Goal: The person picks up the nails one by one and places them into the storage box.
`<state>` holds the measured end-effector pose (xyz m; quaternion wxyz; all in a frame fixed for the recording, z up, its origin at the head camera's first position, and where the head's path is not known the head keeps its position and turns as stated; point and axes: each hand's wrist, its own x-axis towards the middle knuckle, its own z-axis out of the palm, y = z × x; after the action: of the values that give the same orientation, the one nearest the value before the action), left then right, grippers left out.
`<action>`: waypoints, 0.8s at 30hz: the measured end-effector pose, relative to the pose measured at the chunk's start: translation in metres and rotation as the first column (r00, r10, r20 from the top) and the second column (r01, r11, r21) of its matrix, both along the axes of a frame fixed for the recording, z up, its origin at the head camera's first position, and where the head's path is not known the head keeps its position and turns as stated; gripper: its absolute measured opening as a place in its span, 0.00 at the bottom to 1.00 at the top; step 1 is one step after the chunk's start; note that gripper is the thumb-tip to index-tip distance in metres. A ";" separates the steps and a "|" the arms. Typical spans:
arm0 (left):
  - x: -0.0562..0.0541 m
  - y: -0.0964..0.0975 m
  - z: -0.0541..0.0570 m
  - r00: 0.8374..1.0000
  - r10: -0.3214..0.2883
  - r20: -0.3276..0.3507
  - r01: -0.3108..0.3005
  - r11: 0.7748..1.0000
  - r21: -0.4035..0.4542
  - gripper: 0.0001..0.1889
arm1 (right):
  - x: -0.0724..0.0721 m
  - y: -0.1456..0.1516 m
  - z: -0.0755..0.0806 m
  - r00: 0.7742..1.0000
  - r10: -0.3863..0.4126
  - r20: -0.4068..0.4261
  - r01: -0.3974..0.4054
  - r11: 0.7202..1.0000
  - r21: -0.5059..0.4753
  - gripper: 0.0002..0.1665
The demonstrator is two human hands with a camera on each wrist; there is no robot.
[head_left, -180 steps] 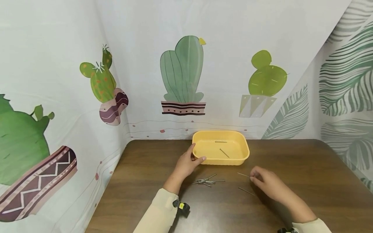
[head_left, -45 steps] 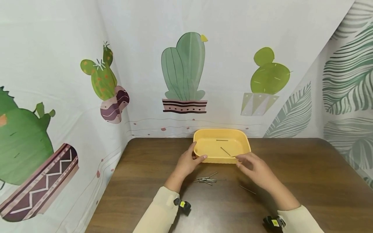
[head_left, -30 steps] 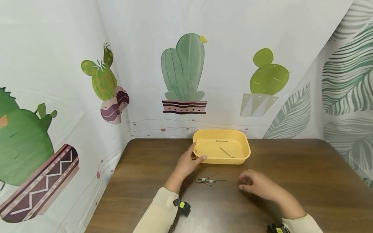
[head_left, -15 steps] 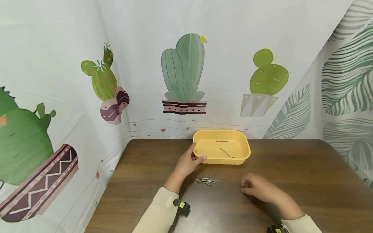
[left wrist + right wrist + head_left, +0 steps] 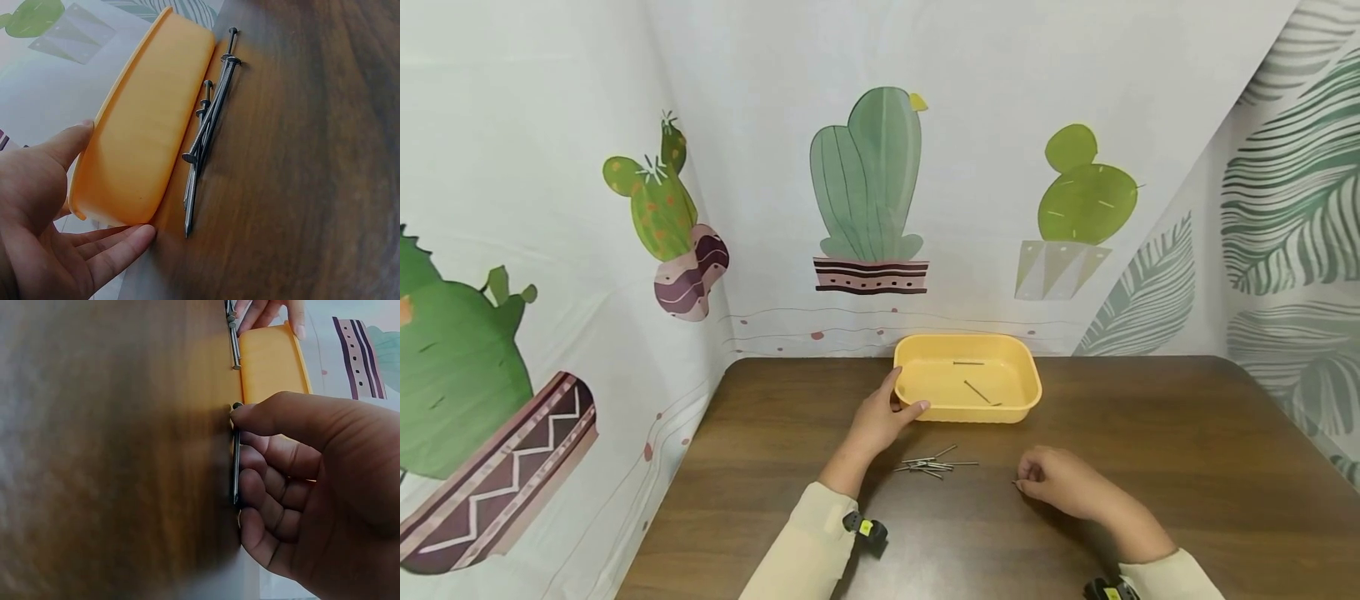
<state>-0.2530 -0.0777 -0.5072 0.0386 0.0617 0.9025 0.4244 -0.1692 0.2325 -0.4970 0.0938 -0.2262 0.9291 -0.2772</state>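
With our left hand we grip the yellow tray at its near left corner, thumb on the rim, and to the right of those fingers we see two nails lying inside, plus another piece mostly hidden by the near wall. In our right hand, fingers curled, we pinch a single nail with the thumb near its head, the tray standing ahead and to the left of this hand. Between our hands, just right of the left wrist, we have a loose nail pile on the wooden table.
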 end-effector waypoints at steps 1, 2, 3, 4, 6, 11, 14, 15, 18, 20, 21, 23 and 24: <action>0.000 0.000 0.000 1.000 0.000 0.002 0.000 1.000 -0.001 0.48 | 0.000 0.000 0.000 1.000 -0.003 0.000 0.003 1.000 0.001 0.07; 0.000 0.000 -0.001 1.000 -0.001 0.002 0.001 1.000 -0.001 0.48 | 0.000 -0.001 -0.001 1.000 -0.008 0.002 0.008 1.000 0.002 0.07; 0.000 0.000 -0.001 1.000 -0.002 0.000 0.002 1.000 -0.001 0.48 | 0.000 -0.001 -0.001 1.000 -0.014 0.007 0.014 1.000 0.003 0.07; 0.000 0.000 -0.001 1.000 -0.004 -0.003 0.004 1.000 0.001 0.48 | 0.000 -0.001 -0.001 1.000 -0.019 0.011 0.019 1.000 0.004 0.07; 0.000 0.000 -0.001 1.000 -0.005 -0.003 0.005 1.000 0.001 0.48 | 0.000 -0.001 -0.001 1.000 -0.024 0.018 0.024 1.000 0.005 0.07; -0.002 0.000 -0.001 1.000 -0.002 -0.004 0.002 1.000 -0.005 0.49 | -0.002 -0.002 -0.002 0.999 -0.031 0.025 0.031 0.999 0.014 0.07; -0.003 -0.001 -0.002 1.000 -0.003 -0.008 0.003 1.000 -0.010 0.49 | -0.003 -0.002 -0.003 0.999 -0.041 0.027 0.040 0.999 0.023 0.07; -0.003 -0.001 -0.002 1.000 -0.004 -0.008 0.004 1.000 -0.013 0.49 | -0.003 -0.003 -0.003 0.998 -0.046 0.030 0.046 0.999 0.026 0.07; -0.002 -0.001 -0.003 1.000 -0.005 -0.003 0.005 1.000 -0.019 0.49 | -0.002 -0.003 -0.003 0.998 -0.055 0.030 0.054 0.998 0.032 0.06; -0.002 0.000 -0.002 1.000 -0.004 -0.001 0.004 1.000 -0.016 0.49 | -0.002 -0.003 -0.003 0.998 -0.060 0.028 0.059 0.998 0.033 0.06; -0.002 0.000 -0.002 1.000 -0.003 -0.001 0.003 1.000 -0.014 0.49 | -0.002 -0.003 -0.003 0.998 -0.059 0.025 0.058 0.998 0.034 0.06; -0.002 0.000 -0.002 1.000 0.000 -0.001 0.000 1.000 -0.007 0.48 | -0.001 -0.003 -0.003 0.998 -0.058 0.016 0.058 0.998 0.034 0.06; -0.002 0.000 -0.002 1.000 0.000 -0.003 0.000 1.000 -0.006 0.48 | -0.002 -0.003 -0.003 0.998 -0.059 0.013 0.059 0.998 0.035 0.06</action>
<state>-0.2551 -0.0779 -0.5089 0.0374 0.0623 0.9039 0.4215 -0.1708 0.2290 -0.5003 0.0960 -0.1950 0.9393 -0.2654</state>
